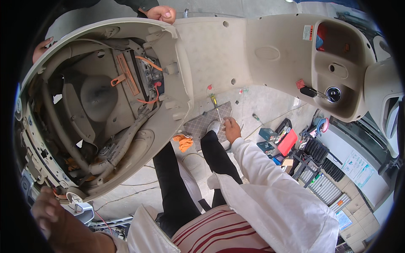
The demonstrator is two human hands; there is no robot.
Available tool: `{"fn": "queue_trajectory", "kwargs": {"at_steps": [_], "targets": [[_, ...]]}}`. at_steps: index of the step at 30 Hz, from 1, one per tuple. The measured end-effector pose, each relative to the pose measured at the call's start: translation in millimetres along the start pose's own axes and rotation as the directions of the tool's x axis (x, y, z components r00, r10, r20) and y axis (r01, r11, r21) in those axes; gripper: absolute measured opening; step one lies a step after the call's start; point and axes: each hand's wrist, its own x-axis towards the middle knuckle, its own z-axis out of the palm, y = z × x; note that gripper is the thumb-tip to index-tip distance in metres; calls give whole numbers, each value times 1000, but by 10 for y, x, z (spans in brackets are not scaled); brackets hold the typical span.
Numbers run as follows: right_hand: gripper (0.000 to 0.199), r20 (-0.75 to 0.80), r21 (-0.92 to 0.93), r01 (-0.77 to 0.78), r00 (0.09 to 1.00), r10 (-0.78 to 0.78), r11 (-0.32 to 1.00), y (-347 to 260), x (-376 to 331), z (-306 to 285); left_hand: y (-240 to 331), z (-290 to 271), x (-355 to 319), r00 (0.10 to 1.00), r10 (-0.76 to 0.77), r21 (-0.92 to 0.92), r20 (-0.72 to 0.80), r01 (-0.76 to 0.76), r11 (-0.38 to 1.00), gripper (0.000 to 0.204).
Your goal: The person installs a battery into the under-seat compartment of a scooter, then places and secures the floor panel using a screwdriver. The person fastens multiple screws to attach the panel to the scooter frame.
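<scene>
A beige scooter body stretches across the view, its seat opening exposing a battery bay with orange cables and a long orange strap. My right hand is to the right of the opening, over the floor. Its fingers close at the shaft end of a screwdriver, whose yellow-and-black handle points away from me. My left hand is by the scooter's rear left edge, near a silver bracket. Blur and shadow hide how its fingers are set.
Another person's hand rests on the far rim; a second hand shows at the far left. Keys hang at the front ignition. Orange gloves lie beside a checkered mat. A red toolbox and coiled black hose stand right.
</scene>
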Motion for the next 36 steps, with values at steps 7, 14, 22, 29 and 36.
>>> {"fn": "queue_trajectory", "kwargs": {"at_steps": [7,14,22,29,36], "targets": [[42,214,-209,7,976,39,978,1684,921,-556,-421,354,-2239,363,-528,357,768,442,823,26],[38,112,-479,-26,990,90,878,3050,2133,-607,-2020,1085,-3059,551,-229,459,803,-326,827,63],[43,247,-619,313,948,-200,721,3042,3178,-158,-2524,1465,-3077,436,-11,297,900,-594,748,73],[63,94,-554,387,909,-406,737,2744,3471,269,-2568,1369,-3443,-7,-163,161,987,-98,982,28],[52,-41,-564,555,721,-692,612,2462,3266,419,-4633,1850,-4517,-155,-787,800,597,33,600,43]]}}
